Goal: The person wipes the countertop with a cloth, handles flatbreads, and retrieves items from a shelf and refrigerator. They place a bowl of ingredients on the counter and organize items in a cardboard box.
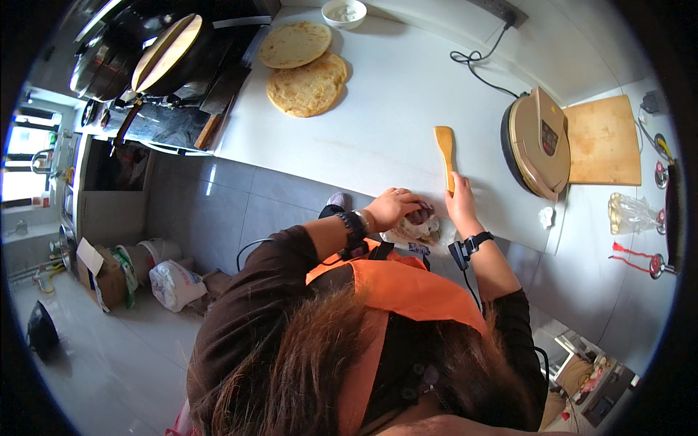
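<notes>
My left hand [391,209] is closed around a dark purplish item [420,215], partly hidden by my fingers, at the counter's front edge. I cannot tell exactly what it is. Right below it, a clear plastic bag [447,234] with mixed scraps in it shows in front of my orange apron. My right hand [461,203] grips the handle end of a wooden spatula [445,147]; its flat blade points away from me over the white countertop [381,125].
Two round flatbreads [306,84] lie at the back left, near a white bowl [344,13]. A dark cleaver [221,103] rests beside the stove with its lidded wok [166,54]. An electric griddle [540,141], shut and corded, and a wooden cutting board [604,140] occupy the right.
</notes>
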A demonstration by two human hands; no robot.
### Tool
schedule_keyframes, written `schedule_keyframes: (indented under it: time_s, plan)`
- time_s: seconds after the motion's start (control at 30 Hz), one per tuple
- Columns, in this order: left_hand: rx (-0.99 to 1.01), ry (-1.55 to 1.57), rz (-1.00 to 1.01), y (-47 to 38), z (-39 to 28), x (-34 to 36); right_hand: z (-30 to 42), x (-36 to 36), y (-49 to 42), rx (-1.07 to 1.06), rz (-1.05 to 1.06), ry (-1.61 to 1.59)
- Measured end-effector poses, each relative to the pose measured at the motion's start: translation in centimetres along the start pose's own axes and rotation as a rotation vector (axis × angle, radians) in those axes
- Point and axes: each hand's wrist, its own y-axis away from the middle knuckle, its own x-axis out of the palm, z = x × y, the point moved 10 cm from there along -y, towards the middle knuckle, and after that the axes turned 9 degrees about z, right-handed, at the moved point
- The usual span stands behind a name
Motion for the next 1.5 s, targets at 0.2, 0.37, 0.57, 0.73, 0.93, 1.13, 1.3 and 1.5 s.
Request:
schedule_keyframes:
  time_s: [0.2, 0.37, 0.57, 0.73, 0.93, 1.13, 1.3, 1.5]
  plan:
    - [-0.948, 0.835, -0.775, 19.1, 19.3, -16.0, -0.3, -1.4, -2.6, 0.11, 0.021, 0.148]
    - [-0.986, -0.462, -0.228, 18.0, 12.6, -14.3, 4.0, -2.0, -0.8, -0.16, -0.235, 0.106]
    - [-0.648, 0.564, -0.16, 5.7, 13.5, -8.6, 7.8, 7.8, -0.9, 0.031, 0.363, -1.052]
    - [-1.078, -0.065, -0.507, 14.7, 28.2, -23.4, 10.1, 1.9, -3.4, -0.033, -0.107, -0.199]
    - [-1.33, 0.249, -0.355, 21.1, 41.9, -26.0, 18.6, 4.3, -9.9, -0.089, -0.026, -0.386]
    - [-1.006, 1.05, 0.03, 15.0, 33.7, -18.7, 22.3, 17.1, -15.6, 0.741, 0.34, -1.85]
    - [-1.135, 1.216, -0.498, 16.8, 39.4, -22.4, 18.4, 17.1, -17.3, 0.897, 0.086, -1.727]
    - [-1.085, 1.807, -1.105, 16.3, 47.2, -22.8, 14.5, 15.1, -19.4, 0.733, -0.025, -1.694]
